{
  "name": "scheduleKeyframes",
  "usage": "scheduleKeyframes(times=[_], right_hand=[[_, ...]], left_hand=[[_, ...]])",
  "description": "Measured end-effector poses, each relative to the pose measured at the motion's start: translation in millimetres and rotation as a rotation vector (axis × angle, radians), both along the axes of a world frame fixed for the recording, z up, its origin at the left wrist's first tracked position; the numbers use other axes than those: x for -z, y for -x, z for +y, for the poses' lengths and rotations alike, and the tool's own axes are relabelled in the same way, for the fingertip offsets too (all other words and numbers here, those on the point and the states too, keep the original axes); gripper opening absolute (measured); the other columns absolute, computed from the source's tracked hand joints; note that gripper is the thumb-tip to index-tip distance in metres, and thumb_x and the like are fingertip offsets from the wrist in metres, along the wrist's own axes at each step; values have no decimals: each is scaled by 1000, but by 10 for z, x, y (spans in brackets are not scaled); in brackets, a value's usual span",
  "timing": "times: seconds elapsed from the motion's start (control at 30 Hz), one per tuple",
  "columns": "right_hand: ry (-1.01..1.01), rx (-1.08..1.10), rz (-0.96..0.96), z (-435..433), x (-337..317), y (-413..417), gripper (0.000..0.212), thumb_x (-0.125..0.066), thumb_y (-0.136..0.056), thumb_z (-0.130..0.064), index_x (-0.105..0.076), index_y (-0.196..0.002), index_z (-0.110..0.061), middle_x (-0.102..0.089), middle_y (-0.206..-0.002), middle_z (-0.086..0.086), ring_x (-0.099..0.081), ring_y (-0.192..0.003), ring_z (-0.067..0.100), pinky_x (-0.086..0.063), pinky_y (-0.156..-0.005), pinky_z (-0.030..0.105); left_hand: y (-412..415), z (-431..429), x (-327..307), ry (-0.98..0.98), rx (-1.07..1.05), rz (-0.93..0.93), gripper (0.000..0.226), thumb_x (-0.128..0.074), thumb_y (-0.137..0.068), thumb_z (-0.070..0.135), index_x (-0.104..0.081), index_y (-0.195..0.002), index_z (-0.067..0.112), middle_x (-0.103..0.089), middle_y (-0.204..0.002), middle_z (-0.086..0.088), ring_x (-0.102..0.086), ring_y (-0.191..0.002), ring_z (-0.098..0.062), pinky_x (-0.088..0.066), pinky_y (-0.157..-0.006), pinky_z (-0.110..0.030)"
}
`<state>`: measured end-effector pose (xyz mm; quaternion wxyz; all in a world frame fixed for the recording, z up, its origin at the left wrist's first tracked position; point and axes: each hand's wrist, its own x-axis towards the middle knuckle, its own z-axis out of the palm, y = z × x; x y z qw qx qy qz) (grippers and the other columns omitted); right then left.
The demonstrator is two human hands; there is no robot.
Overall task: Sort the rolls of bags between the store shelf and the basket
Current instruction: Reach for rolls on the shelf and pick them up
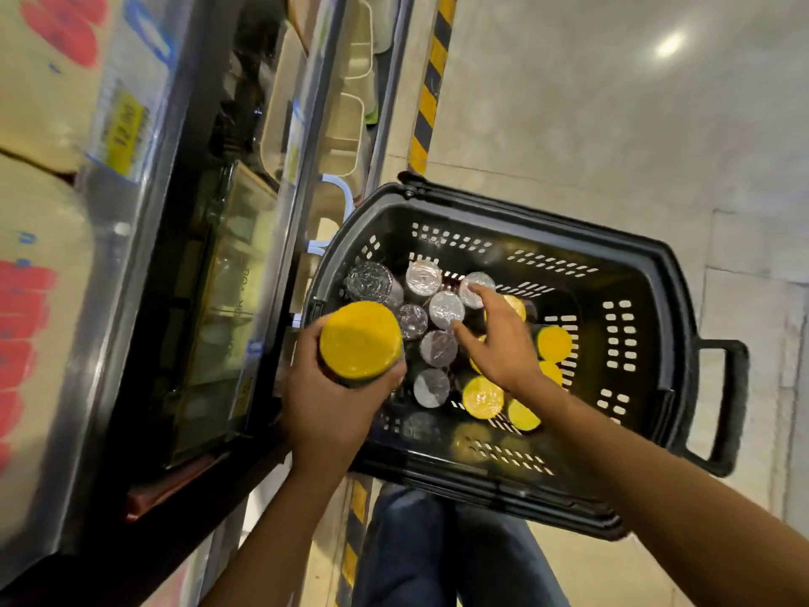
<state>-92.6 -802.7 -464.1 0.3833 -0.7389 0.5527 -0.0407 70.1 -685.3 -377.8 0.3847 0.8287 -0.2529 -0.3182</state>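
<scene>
Left hand (326, 394) curled around a yellow-ended roll (360, 340) held upright over the black basket (648, 273) rim beside the store shelf (280, 177), right hand (499, 339) reaching down, fingers spread and relaxed, over silver rolls (437, 346) and yellow rolls (483, 397) standing in the basket

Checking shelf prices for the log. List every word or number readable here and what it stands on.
"12.00", blurred but legible: yellow price tag on the shelf edge.
Red print on the cardboard boxes: too blurred to read.
Lettering on the clear packs: too blurred to read.
No text shows on the yellow-ended roll in the left hand.
</scene>
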Motion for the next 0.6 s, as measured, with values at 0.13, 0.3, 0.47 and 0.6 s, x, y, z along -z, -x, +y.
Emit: scheduleKeyframes(times=[0.13, 0.3, 0.47, 0.6], right_hand=[[129, 32, 80, -126, -448, 764, 49, -61, -90, -26, -47, -133, -9, -53, -131, 11, -48, -123, 26, -35, -101, 32], [174, 127, 180, -334, -636, 1547, 52, -55, -92, -33, -44, -136, -8, -48, -138, 13, -41, -131, 29, -32, -107, 40], [217, 80, 301, -522, -455, 1962, 61, -55, -92, -35, -33, -144, -12, -35, -150, 10, -25, -141, 28, -20, -114, 39], [149, 48, 325, -561, -210, 2147, 71, -51, -94, -37, -16, -150, -11, -16, -158, 9, -12, -146, 26, -11, -115, 34]], left_hand=[[273, -231, -301, 8, 113, 12, 73, -91, -53, 18, -48, -111, 32, -53, -95, 16, -54, -87, -8, -35, -67, -2], [729, -579, -383, 57, 275, 48, 66, -91, -53, 26, -49, -101, 43, -55, -95, 23, -57, -87, 4, -49, -79, -15], [1138, -946, -197, 52, 394, 52, 66, -81, -49, 40, -45, -104, 46, -53, -99, 29, -51, -93, 15, -39, -78, -6], [1403, -1162, 66, -11, 432, 96, 71, -90, -57, 20, -44, -108, 38, -49, -98, 25, -49, -89, 8, -37, -71, -6]])
